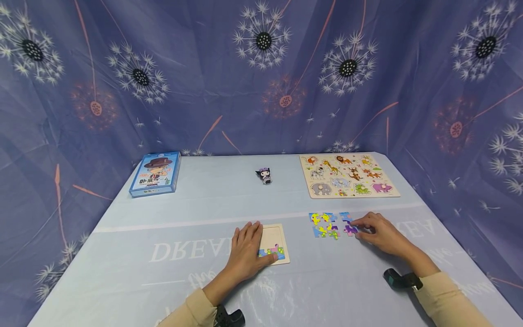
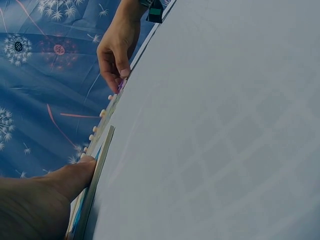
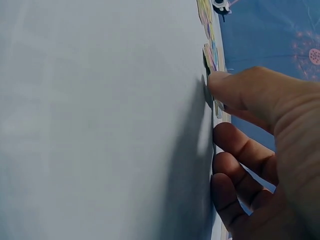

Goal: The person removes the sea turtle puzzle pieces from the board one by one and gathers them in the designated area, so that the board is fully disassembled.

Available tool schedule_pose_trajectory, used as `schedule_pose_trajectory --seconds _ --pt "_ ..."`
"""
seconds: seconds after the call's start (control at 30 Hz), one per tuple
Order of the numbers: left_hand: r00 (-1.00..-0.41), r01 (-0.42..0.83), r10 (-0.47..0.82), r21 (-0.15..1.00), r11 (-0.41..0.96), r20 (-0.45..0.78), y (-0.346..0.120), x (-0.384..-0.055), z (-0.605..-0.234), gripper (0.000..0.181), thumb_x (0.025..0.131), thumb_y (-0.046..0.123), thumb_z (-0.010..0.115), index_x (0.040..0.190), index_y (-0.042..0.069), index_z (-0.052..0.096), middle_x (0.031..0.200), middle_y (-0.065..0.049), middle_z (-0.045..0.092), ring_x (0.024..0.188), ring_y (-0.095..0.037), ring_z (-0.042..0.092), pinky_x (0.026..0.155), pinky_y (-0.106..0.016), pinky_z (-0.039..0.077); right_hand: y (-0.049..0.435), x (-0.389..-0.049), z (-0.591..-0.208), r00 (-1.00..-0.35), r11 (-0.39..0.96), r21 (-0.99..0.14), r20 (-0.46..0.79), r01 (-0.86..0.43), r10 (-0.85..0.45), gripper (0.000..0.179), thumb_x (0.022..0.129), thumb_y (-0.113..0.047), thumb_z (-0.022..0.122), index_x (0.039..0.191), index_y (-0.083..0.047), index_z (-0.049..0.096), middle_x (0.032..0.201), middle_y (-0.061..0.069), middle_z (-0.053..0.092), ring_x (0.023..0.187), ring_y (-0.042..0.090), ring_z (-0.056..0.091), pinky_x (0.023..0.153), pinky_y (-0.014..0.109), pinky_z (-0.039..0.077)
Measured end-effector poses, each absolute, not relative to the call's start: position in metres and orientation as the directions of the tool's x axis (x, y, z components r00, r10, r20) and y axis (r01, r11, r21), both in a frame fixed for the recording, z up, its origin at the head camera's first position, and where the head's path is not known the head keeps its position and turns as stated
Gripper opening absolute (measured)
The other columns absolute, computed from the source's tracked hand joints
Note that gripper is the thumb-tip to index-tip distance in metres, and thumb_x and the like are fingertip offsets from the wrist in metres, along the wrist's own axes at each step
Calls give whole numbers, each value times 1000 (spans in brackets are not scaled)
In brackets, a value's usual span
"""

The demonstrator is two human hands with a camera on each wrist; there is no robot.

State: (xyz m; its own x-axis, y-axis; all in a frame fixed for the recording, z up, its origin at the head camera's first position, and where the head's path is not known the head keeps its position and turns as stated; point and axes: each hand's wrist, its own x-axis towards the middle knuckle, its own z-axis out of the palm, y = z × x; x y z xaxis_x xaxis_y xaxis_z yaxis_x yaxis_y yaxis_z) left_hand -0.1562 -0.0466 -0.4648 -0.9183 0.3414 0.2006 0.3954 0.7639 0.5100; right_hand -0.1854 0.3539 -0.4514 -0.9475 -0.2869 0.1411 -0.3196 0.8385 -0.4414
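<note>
My left hand (image 1: 245, 250) lies over the left side of a small square wooden puzzle tray (image 1: 272, 232), its fingers stretched away from me. The thumb presses near the tray's lower right corner, beside colourful jigsaw pieces (image 1: 270, 250) set along the bottom; the hand hides part of the tray. Over to the right, my right hand (image 1: 382, 234) pinches a purple puzzle piece (image 1: 349, 229) between thumb and forefinger, low at the table surface. In the right wrist view the thumb (image 3: 225, 86) covers most of that piece. Several loose puzzle pieces (image 1: 324, 225) lie just left of it.
Behind the loose pieces lies a wooden animal peg board (image 1: 347, 176). A small black-and-white figurine (image 1: 264, 175) stands at the back middle, and a blue box (image 1: 156, 175) lies at the back left. A dandelion-patterned curtain (image 1: 196, 81) hangs behind the table.
</note>
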Motion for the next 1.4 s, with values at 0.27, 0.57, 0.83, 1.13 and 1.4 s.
schedule_pose_trajectory --seconds 0.27,0.57,0.83,1.13,1.4 --pt "-918 395 348 518 758 191 -48 -156 -465 87 77 51 70 141 -1 40 148 -17 38 140 -38 26 112 -61 13 354 -186 -452 -950 841 -442 129 -311 -283 32 80 -17 73 112 -17 70 94 -6 58 81 9 42 68 21 37" --pt "-918 391 353 543 743 179 -50 -157 -464 93 75 52 72 143 -1 37 150 -18 35 142 -38 24 113 -61 12 346 -185 -448 -954 847 -440 145 -299 -261 33 79 -23 75 111 -17 69 97 -3 61 86 11 46 71 24 40" --pt "-917 392 357 579 714 180 -72 -153 -461 92 75 45 75 143 -2 35 150 -19 34 142 -39 23 113 -61 12 294 -177 -436 -930 806 -466 234 -364 -284 27 80 -23 74 105 -14 70 93 0 61 91 16 49 74 31 41" --pt "-911 404 377 550 731 169 -109 -151 -454 88 72 43 77 141 2 41 149 -12 39 142 -37 25 114 -60 12 201 -171 -434 -883 756 -458 287 -468 -373 27 77 -26 77 101 -18 70 91 -3 60 87 9 45 70 24 39" --pt "-888 440 437 553 708 146 -120 -153 -455 82 74 44 75 140 7 44 150 -9 38 143 -37 23 113 -62 11 135 -166 -440 -844 735 -417 241 -535 -478 30 74 -31 78 99 -17 71 86 -7 56 81 5 39 70 22 37"
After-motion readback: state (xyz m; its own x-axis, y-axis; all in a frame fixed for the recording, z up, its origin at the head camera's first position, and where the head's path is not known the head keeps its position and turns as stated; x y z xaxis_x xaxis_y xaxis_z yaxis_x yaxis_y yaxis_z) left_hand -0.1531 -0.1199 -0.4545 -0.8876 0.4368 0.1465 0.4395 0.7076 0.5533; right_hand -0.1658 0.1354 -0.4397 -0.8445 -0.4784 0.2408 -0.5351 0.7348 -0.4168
